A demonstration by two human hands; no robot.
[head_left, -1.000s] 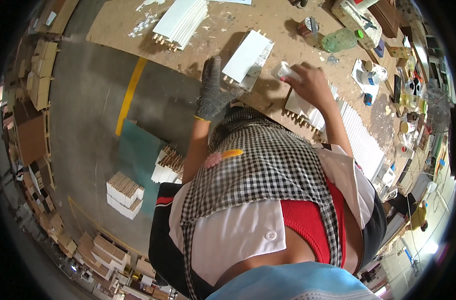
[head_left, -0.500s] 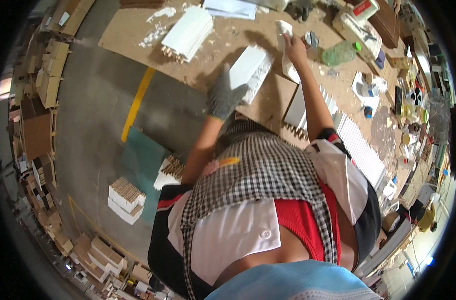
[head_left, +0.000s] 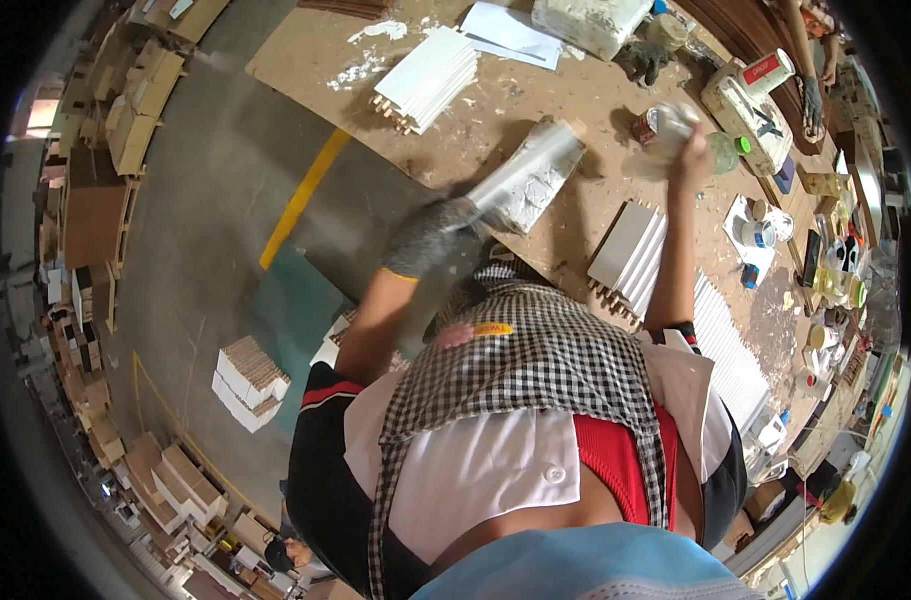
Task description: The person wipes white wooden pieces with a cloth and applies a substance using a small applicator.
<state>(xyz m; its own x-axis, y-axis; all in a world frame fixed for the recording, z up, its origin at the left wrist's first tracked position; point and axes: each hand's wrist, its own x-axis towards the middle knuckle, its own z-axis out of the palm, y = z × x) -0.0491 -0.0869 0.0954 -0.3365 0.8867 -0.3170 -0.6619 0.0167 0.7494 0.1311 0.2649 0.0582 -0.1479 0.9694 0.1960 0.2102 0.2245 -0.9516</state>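
My left hand [head_left: 434, 238], in a grey knit glove with a yellow cuff, grips the near end of a white board [head_left: 521, 165]. The board is tilted and smeared by motion. Beneath and beside it lies a block with a white-smeared face [head_left: 548, 192] at the table's edge; how many pieces make it up I cannot tell. My bare right hand [head_left: 688, 158] is closed on a crumpled white cloth [head_left: 668, 135], blurred, above the table beside a tin can [head_left: 645, 125] and a green-capped clear bottle [head_left: 724, 152].
A stack of white boards with wooden pegs [head_left: 428, 80] lies at the far left of the table [head_left: 306, 55]. More white boards [head_left: 631, 255] stand near my right forearm. A dark glove [head_left: 644, 62] and white papers [head_left: 511, 35] lie at the back. Another person's hand [head_left: 814, 110] shows at far right.
My right hand has moved right with the cloth, away from the block. My left hand has gone from lying along the block's side to gripping the board's near end. The view has shifted.
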